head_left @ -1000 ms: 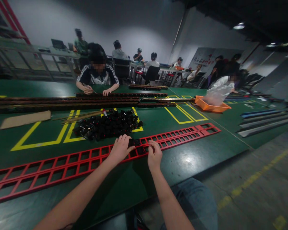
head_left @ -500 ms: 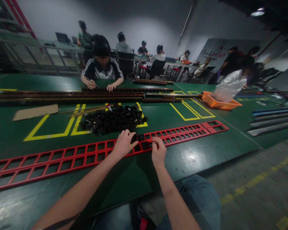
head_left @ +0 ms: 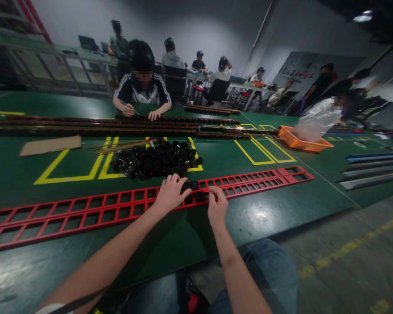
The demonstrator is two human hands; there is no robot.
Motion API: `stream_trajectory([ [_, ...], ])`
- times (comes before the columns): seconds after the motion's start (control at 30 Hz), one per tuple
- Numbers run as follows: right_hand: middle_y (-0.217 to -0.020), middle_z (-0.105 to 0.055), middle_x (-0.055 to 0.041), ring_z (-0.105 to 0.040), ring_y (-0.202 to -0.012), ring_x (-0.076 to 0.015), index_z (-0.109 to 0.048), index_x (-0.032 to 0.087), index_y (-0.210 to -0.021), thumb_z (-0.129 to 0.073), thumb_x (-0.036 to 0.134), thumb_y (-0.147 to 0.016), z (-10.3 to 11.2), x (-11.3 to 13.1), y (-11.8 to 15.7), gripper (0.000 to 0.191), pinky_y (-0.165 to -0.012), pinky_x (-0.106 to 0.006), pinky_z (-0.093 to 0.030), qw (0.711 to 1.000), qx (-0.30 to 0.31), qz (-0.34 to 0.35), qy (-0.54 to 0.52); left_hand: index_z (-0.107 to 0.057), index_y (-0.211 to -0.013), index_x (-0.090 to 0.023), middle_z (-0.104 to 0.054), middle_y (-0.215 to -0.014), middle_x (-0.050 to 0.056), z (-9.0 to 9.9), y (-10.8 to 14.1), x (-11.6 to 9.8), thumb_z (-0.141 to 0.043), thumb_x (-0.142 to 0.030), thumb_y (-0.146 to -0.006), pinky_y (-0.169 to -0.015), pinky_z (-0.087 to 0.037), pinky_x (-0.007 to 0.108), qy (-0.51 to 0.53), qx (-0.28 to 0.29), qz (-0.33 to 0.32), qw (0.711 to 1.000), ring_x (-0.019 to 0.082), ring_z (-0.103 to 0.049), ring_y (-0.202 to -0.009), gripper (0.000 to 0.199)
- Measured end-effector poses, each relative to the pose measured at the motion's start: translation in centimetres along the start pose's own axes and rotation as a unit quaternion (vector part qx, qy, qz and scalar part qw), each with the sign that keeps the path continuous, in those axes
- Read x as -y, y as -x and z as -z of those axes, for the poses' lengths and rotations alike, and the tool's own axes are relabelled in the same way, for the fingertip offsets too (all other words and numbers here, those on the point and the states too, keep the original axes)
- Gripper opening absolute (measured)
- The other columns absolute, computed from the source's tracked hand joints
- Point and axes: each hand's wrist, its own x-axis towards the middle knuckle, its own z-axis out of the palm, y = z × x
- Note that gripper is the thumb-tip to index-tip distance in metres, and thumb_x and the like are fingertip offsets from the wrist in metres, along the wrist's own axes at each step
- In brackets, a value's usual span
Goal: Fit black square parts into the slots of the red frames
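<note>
A long red frame (head_left: 290,178) with two rows of square openings lies across the table before me. My left hand (head_left: 170,192) bends over its middle, thumb and fingers closed about a small black part at the upper row; the fingers partly cover it. Just right of that, a black square part (head_left: 194,186) sits in an opening, with more black pieces in the lower row. My right hand (head_left: 218,205) is closed in a pinch at the frame's near side, and I cannot make out what its fingertips hold. Behind the frame lies a heap of black parts (head_left: 153,160).
A cardboard strip (head_left: 50,145) and thin rods (head_left: 121,146) lie behind the heap. Long dark strips (head_left: 94,126) cross the table, with a co-worker (head_left: 143,89) beyond them. An orange bin (head_left: 304,141) holding a plastic bag and several grey profiles (head_left: 373,168) are at right.
The black part in my left hand now sits lower, close against the frame. My right hand stays nearly in place. The whole view has shifted slightly.
</note>
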Motion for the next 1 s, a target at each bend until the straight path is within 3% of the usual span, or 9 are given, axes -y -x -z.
stream_trajectory([
  [0.2,-0.097,-0.073,-0.0074,-0.068,-0.094,-0.0214,-0.070,0.020,-0.090,-0.053,0.025,-0.089,0.0,0.2,0.0,0.018,-0.092,-0.039,-0.054,1.000,-0.002,-0.005,-0.002,-0.068,-0.116,-0.023,-0.061,-0.114,0.010,-0.1,-0.3,0.3,-0.052,-0.038,-0.098,-0.092,-0.047,0.044,0.039,0.003,0.008,0.999,0.028,-0.054,-0.109,0.028],
  [0.37,-0.097,-0.073,-0.0071,-0.068,-0.094,-0.0214,-0.071,0.020,-0.091,-0.053,0.025,-0.088,0.0,0.1,0.0,0.018,-0.092,-0.039,-0.054,1.000,-0.002,-0.014,-0.005,-0.065,-0.119,-0.020,-0.059,-0.115,0.011,0.0,-0.2,0.6,-0.045,-0.033,-0.101,-0.093,-0.048,0.042,0.061,-0.058,0.024,0.996,0.027,-0.054,-0.109,0.030],
  [0.57,-0.096,-0.072,-0.0069,-0.067,-0.092,-0.0215,-0.071,0.019,-0.091,-0.054,0.026,-0.088,0.0,0.0,0.0,0.019,-0.091,-0.039,-0.054,1.000,0.002,-0.017,-0.006,-0.067,-0.111,-0.022,-0.065,-0.111,0.008,-0.2,-0.3,0.9,-0.044,-0.032,-0.101,-0.090,-0.048,0.043,0.058,0.028,0.046,0.997,0.027,-0.060,-0.106,0.027],
  [0.8,-0.095,-0.073,-0.0066,-0.067,-0.091,-0.0217,-0.072,0.019,-0.091,-0.055,0.026,-0.088,0.1,0.2,0.0,0.018,-0.090,-0.039,-0.054,1.000,0.002,-0.021,-0.006,-0.063,-0.119,-0.022,-0.065,-0.118,0.008,-0.6,-0.4,1.1,-0.043,-0.029,-0.102,-0.093,-0.047,0.041,0.072,0.016,0.034,0.997,0.026,-0.059,-0.110,0.028],
  [1.0,-0.094,-0.072,-0.0066,-0.067,-0.092,-0.0216,-0.072,0.018,-0.091,-0.056,0.027,-0.088,0.1,0.1,0.0,0.018,-0.089,-0.038,-0.053,1.000,0.003,-0.022,-0.008,-0.066,-0.112,-0.023,-0.065,-0.114,0.006,-0.6,-0.4,1.1,-0.044,-0.028,-0.101,-0.089,-0.048,0.039,0.077,0.019,0.035,0.996,0.024,-0.060,-0.107,0.025],
])
